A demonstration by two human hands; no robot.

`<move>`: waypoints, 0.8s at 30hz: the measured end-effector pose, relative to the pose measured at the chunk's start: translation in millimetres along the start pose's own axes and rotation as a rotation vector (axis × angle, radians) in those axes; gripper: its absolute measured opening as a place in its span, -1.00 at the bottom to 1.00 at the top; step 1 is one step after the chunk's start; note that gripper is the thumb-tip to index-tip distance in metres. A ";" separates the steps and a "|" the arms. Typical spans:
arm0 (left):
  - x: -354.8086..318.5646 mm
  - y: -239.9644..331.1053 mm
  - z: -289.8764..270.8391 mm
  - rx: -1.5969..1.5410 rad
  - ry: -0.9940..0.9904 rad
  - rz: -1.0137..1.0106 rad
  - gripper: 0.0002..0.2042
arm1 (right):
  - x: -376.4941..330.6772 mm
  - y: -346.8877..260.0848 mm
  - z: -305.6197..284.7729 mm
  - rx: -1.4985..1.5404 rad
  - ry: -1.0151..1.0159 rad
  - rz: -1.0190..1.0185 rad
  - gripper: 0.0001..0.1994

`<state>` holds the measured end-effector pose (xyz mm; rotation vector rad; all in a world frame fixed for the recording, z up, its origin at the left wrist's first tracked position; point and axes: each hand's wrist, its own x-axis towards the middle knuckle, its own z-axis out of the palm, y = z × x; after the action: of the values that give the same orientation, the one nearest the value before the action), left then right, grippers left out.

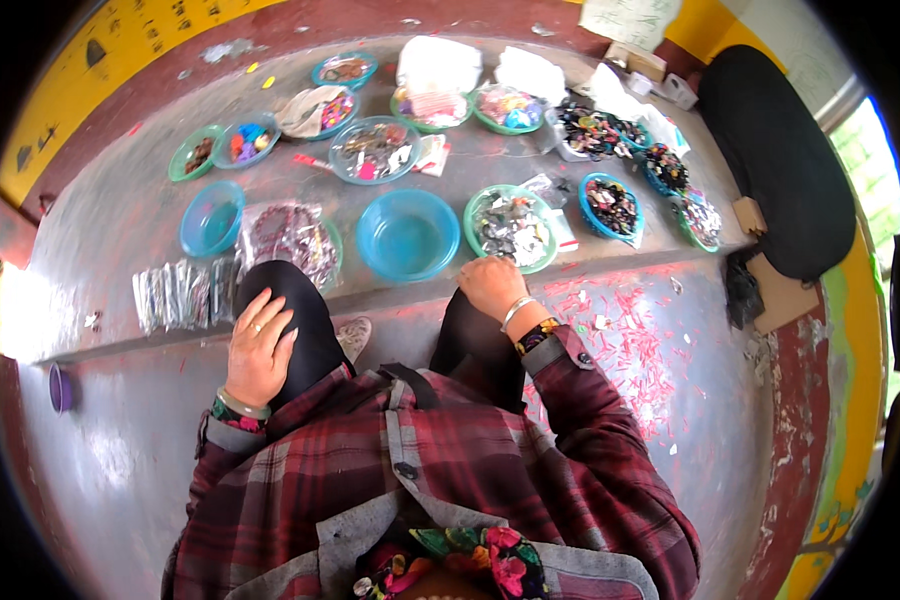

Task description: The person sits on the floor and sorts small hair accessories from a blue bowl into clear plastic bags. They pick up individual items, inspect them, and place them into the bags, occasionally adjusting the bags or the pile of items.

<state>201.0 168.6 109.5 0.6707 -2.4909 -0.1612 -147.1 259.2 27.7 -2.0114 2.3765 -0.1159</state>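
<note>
My left hand lies on my left knee with its fingers stretched out and apart, holding nothing. On my right knee sits my right hand, its fingers curled closed; whatever they may hold is hidden. Just beyond the right hand stands a green bowl of silvery, shiny small pieces. Left of it is an empty blue plastic basin. A clear plastic bag of dark beaded items lies past my left knee. Beside it, a row of slim clear packets rests along the ledge edge.
Farther back on the grey ledge stand several bowls, among them a wide blue one and a blue basket of dark pieces. Red scraps litter the floor at right. A long black cushion-like shape leans there. A purple cup is far left.
</note>
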 end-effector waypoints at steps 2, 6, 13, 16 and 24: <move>-0.1 3.4 -11.8 0.047 -0.052 0.000 -0.78 | 3.6 -0.6 3.9 -0.013 -0.003 -0.050 -0.74; -11.6 -15.3 -19.9 0.126 -0.168 -0.004 -0.76 | 5.7 -2.2 4.1 -0.001 -0.008 -0.205 -0.77; -47.7 -97.0 -39.3 0.177 -0.503 -0.076 -0.67 | 24.8 -21.2 -23.2 0.031 -0.133 -0.554 -0.81; -48.8 -127.9 -37.7 0.106 -0.595 -0.035 -0.64 | 45.6 -17.0 -28.2 0.041 -0.322 -0.660 -0.83; -25.8 -169.6 -18.6 -0.108 -0.594 -0.080 -0.64 | 103.1 3.3 -17.0 0.329 -0.395 -0.830 -0.88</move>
<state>302.6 34.6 70.7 0.7606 -2.9846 -0.5975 -168.7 158.8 47.3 -2.4023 1.1140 -0.0979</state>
